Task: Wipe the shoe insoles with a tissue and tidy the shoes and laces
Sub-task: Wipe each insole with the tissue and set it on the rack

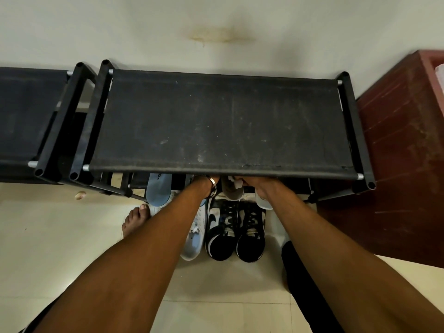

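Both your hands reach under the black fabric-topped shoe rack [223, 123]. Your right hand [258, 185] grips a grey insole [231, 189] with white tissue [236, 183] above the black-and-white laced sneakers [236, 230]; your left hand's [204, 180] grip is hidden.

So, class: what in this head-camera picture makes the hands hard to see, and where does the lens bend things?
Head view: the dark rack top hides both hands' fingers, left hand, right hand; the space beneath is in shadow; wide-angle distortion bows the rack's front edge; the black shoes stay sharp.
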A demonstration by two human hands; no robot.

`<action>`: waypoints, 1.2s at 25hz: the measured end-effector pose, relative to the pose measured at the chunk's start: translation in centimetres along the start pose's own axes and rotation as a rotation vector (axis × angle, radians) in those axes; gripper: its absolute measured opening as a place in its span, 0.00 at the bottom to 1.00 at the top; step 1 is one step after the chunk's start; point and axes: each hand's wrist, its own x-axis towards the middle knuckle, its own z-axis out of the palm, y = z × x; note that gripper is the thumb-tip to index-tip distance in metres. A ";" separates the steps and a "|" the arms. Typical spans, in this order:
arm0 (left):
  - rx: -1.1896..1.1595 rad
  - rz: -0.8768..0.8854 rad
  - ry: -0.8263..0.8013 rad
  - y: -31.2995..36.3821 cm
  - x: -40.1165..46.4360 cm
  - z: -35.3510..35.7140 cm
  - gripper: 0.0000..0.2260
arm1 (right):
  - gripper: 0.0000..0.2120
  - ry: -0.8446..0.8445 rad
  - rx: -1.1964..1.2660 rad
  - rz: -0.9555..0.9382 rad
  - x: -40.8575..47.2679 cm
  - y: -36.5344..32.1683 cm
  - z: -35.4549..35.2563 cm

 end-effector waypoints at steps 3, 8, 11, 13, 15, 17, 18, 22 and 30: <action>0.001 -0.009 0.021 -0.1 0.3 0.0 0.08 | 0.08 -0.008 0.021 -0.024 0.1 0.0 -0.1; 0.052 -0.008 0.025 -0.3 0.5 0.0 0.10 | 0.10 -0.023 0.014 -0.022 0.1 0.3 -0.2; 0.104 0.022 0.018 0.0 0.0 -0.3 0.08 | 0.10 0.036 0.031 -0.011 0.0 0.5 -0.3; 0.097 0.026 0.019 0.5 -0.8 -0.5 0.08 | 0.11 0.041 -0.032 -0.014 -0.7 0.4 -0.6; 0.134 0.077 -0.004 0.8 -1.7 -0.8 0.10 | 0.08 0.077 -0.062 -0.009 -1.4 0.3 -1.1; 0.169 0.147 0.026 1.0 -2.9 -0.7 0.15 | 0.08 0.145 -0.052 0.022 -2.9 0.4 -2.0; 0.176 0.196 0.064 1.0 -3.5 -0.5 0.15 | 0.10 0.180 -0.054 0.036 -3.6 0.5 -2.5; 0.098 0.234 0.106 0.8 -6.6 0.7 0.12 | 0.06 0.216 -0.139 0.018 -7.1 0.8 -4.9; 0.164 0.295 -0.124 -0.3 -8.0 5.6 0.15 | 0.28 0.201 -0.358 -0.105 -9.4 3.5 -11.0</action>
